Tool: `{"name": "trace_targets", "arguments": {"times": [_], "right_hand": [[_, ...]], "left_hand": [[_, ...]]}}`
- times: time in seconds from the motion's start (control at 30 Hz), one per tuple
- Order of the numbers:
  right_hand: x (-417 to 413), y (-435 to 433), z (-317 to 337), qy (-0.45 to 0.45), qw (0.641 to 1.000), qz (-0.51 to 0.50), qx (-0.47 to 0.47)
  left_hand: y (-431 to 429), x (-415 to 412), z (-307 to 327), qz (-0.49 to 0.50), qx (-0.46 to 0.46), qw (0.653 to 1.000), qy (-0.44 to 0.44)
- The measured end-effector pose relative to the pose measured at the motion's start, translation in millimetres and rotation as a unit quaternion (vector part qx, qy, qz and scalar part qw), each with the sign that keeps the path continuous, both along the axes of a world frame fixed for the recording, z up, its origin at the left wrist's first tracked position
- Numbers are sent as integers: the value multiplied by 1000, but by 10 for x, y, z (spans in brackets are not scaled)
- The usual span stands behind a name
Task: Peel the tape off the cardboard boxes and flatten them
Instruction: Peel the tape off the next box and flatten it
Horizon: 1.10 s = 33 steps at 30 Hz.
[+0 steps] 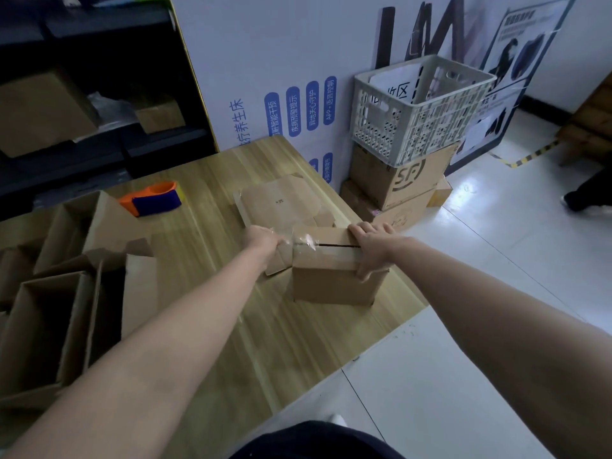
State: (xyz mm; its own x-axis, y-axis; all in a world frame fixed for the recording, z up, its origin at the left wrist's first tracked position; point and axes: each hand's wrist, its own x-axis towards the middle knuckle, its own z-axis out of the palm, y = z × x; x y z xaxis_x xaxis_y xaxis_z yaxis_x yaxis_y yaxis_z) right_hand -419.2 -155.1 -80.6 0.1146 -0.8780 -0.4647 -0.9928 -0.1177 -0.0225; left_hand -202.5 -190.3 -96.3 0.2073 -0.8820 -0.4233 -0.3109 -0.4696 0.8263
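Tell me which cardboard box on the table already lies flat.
The flattened box far across the table, right of the orange tape dispenser. The taped box nearer the person stands upright, and the boxes on the left stand open.

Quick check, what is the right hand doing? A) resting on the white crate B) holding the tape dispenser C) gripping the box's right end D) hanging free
C: the right hand grips the box at its right end; the left hand pinches clear tape.
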Motion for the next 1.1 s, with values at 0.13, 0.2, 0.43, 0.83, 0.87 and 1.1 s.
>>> {"name": "trace_targets", "arguments": {"times": [0.13,0.2,0.43,0.83,0.87,1.1], "right_hand": [[106,-22,-79,-50,999,6,-7],[137,-22,-85,-64,998,5,-16],[141,-36,-76,-79,997,-8,-9],[210,-55,-25,-96,995,-31,8],[218,-52,-26,-98,995,-31,6],[213,16,-2,-89,996,-28,-13]], "left_hand": [[21,-174,-7,-74,-18,992,-97],[60,-246,36,-129,-18,987,-95],[132,-386,-32,-246,-96,918,-296],[36,45,-36,27,-22,998,57],[38,77,-48,57,-24,996,71],[-25,349,-148,149,-20,989,6]]}}
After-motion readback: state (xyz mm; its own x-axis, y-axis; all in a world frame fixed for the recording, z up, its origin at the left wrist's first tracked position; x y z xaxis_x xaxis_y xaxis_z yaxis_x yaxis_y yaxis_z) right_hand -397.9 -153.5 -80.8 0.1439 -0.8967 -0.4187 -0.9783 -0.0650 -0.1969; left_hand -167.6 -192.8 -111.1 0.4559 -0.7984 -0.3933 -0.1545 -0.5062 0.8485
